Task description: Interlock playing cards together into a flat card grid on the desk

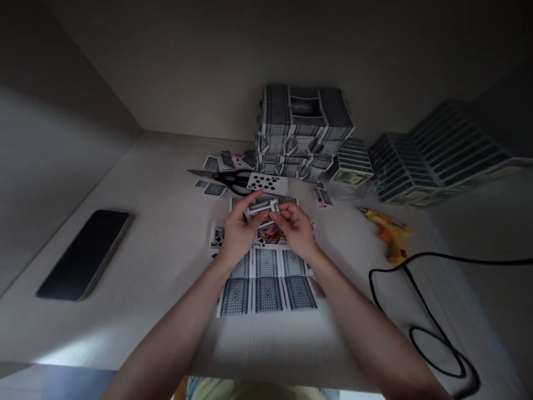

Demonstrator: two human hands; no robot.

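Between both hands is a folded playing card (261, 208), bent into a small box-like shape with its patterned back outward. My left hand (241, 228) pinches its left side, the index finger stretched along the far edge. On the right end, my right hand (295, 225) closes with thumb and fingers. Beneath the hands lie face-up cards, among them a king (217, 236) and a jack (270, 238). Nearer to me, face-down cards (266, 291) lie in rows. A ten of spades (267, 183) rests just beyond the hands.
Black-handled scissors (231, 179) lie behind, among loose folded cards (214, 190). A block built of cards (303, 130) stands at the back, with stacked card packs (441, 155) to its right. A yellow glue gun (389, 230) trails a black cable (433, 316). A phone (85, 254) lies left.
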